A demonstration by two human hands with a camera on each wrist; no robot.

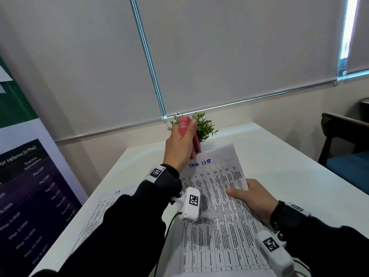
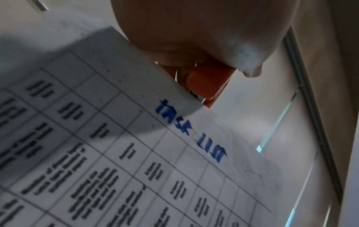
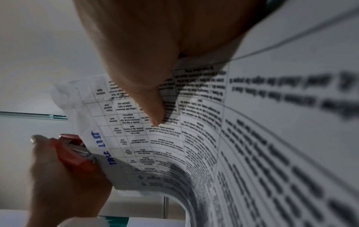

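Gripping a red stapler [image 1: 185,127], the left hand [image 1: 177,148] in the head view has its fingers clenched round the body and its thumb across the top end. The stapler's mouth meets the paper [image 1: 217,206] at the sheet's eleven o'clock corner, and the sheet is lifted off the table [image 1: 289,176]. The right hand [image 1: 253,198] pinches the paper's three o'clock edge, thumb on top and fingers hidden beneath. A small plant [image 1: 205,126] stands just behind the stapler at twelve o'clock. A second sheet [image 1: 95,214] lies flat at nine o'clock, partly under the left sleeve. A chair [image 1: 343,144] sits at two o'clock and a poster [image 1: 26,196] at nine o'clock.

In the left wrist view, the left hand [image 2: 204,30] closes over the stapler [image 2: 209,83] at twelve o'clock. The paper [image 2: 116,153], with "task list" in blue ink, covers the stapler's lower end.

In the right wrist view, the right hand [image 3: 136,53] presses its thumb flat on the curved paper [image 3: 194,138]. At eight o'clock the left hand [image 3: 64,184] clasps the stapler [image 3: 73,159], whose metal mouth takes in the corner beside the blue writing.
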